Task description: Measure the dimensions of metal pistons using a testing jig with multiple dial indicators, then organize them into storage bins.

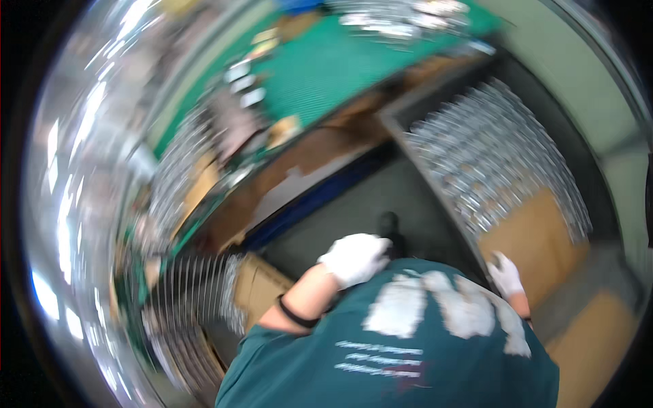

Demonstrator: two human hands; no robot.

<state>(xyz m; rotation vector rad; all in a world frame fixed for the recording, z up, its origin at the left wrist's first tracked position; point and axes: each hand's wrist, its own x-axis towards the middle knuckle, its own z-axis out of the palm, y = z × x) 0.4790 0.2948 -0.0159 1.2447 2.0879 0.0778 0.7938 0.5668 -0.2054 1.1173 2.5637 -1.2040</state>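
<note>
My left hand (357, 258), in a white glove, hangs in front of my body above the dark floor (326, 224). It looks rounded, and its blurred fingers are partly turned away, so I cannot see anything in it. My right hand (505, 274), also in a white glove, is beside the near edge of a dark tray-like surface (435, 177). Its fingers look apart, close to a brown cardboard sheet (537, 251); whether they touch it is unclear. On that surface lie rows of shiny metal or clear pieces (503, 149), too blurred to name.
A workbench with a green mat (326, 68) runs across the far side, bearing shiny pieces (401, 20) and small boxes (245, 85). Ribbed stacks (183, 292) and a cardboard box (258, 289) stand at left. More cardboard (592, 340) lies at lower right.
</note>
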